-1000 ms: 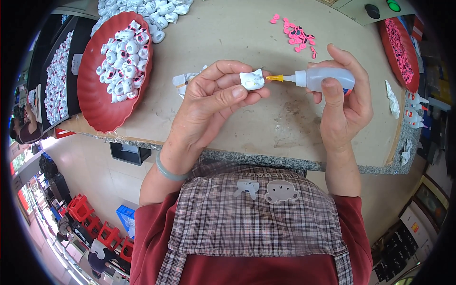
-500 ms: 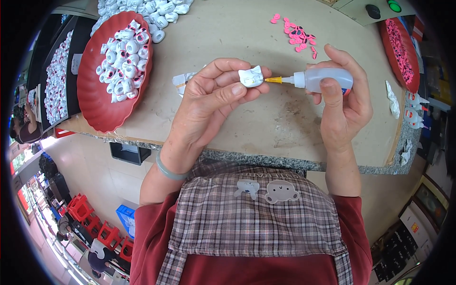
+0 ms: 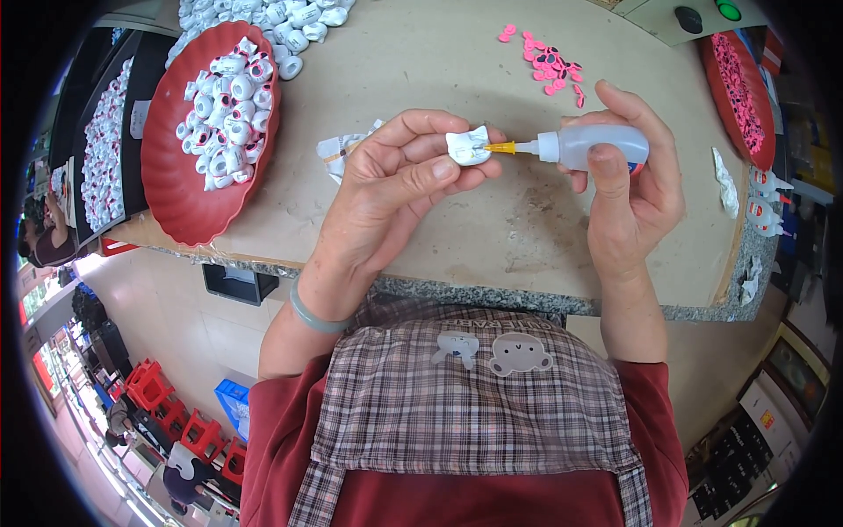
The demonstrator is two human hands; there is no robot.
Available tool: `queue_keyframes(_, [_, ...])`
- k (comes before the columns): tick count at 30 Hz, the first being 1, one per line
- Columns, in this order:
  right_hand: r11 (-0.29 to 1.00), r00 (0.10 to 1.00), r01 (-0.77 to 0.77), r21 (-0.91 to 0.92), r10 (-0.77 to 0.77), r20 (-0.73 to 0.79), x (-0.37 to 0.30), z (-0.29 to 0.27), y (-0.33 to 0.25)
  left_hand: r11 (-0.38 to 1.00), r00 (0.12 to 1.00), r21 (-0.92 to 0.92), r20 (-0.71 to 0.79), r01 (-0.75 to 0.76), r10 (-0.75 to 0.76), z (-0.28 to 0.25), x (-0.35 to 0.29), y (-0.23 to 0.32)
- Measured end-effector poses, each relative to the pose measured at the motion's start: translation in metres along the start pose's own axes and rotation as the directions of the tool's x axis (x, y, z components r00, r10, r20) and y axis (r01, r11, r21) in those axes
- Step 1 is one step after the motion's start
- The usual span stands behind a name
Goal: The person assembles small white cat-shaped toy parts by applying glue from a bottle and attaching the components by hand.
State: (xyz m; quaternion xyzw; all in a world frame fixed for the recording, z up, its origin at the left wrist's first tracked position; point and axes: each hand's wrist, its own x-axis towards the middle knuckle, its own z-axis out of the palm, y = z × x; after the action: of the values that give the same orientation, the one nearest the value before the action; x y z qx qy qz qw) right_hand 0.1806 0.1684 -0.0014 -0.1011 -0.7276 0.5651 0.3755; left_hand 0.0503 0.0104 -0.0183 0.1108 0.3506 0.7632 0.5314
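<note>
Between the thumb and fingers of my left hand (image 3: 399, 171) is a small white figurine head (image 3: 468, 147) with pointed ears. My right hand (image 3: 637, 184) grips a clear squeeze bottle (image 3: 606, 147), held on its side. The bottle's yellow needle tip (image 3: 501, 147) points left and meets the right side of the white head; whether any liquid comes out is too small to see. A crumpled piece of paper (image 3: 338, 151) lies on the table just left of my left hand. Beyond my right hand lie small pink pieces (image 3: 551, 68), some with dark faces.
A red scalloped tray (image 3: 167, 167) at the left holds several white heads, some with pink inside. More white pieces (image 3: 294, 39) are piled at the far left. At the right are a red tray of pink pieces (image 3: 742, 105), white bottles (image 3: 766, 215) and crumpled tissue (image 3: 725, 183).
The white head has turned a little in my left fingers and shifted slightly right. The bottle has moved slightly left, its tip now over the head's side.
</note>
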Motion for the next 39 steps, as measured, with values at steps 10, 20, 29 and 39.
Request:
queue_keyframes(10, [0.999,0.999,-0.043,0.01,0.043,0.023,0.001,-0.001,-0.004,1.0,1.0,-0.001,0.011,-0.003,0.003,-0.002,0.0,-0.001])
queue_keyframes(20, [0.998,0.999,0.019,-0.054,-0.017,0.037,0.004,-0.004,-0.003,1.0,0.999,0.005,-0.015,-0.031,0.031,-0.001,0.0,0.001])
queue_keyframes(29, [0.942,0.979,-0.169,0.289,0.195,-0.063,0.013,-0.008,0.005,1.0,1.0,0.004,-0.008,0.01,-0.01,-0.002,-0.001,0.002])
queue_keyframes(39, [0.889,0.884,-0.458,0.004,0.456,-0.103,0.021,-0.026,0.029,1.0,1.0,0.013,0.004,0.003,-0.003,0.0,-0.007,0.002])
